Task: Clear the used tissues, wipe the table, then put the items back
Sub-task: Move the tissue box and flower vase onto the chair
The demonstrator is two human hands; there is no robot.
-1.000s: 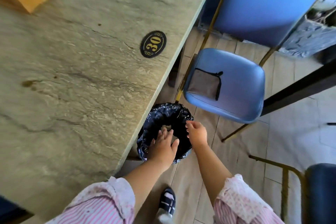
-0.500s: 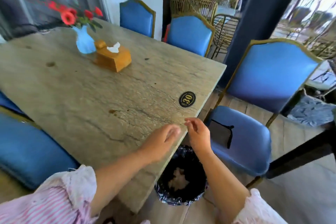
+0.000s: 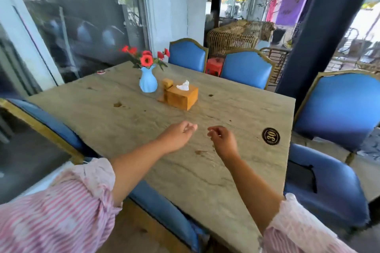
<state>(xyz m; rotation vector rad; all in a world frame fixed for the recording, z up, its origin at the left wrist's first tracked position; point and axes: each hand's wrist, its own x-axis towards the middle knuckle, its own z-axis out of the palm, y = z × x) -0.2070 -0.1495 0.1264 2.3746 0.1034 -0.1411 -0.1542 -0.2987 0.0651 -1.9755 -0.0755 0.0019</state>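
Red flowers (image 3: 146, 58) stand in the blue vase (image 3: 148, 81); a white tissue (image 3: 183, 86) pokes from the wooden tissue box (image 3: 182, 97) beside it. The left hand (image 3: 178, 135) and right hand (image 3: 223, 139) hover apart, loosely curled, empty.

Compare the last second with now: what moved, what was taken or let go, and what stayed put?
The left hand and right hand rose from over the floor bin to above the table, loosely curled, holding nothing. The view lifted with them; the bin is out of sight. The vase, tissue box and number badge stayed put.
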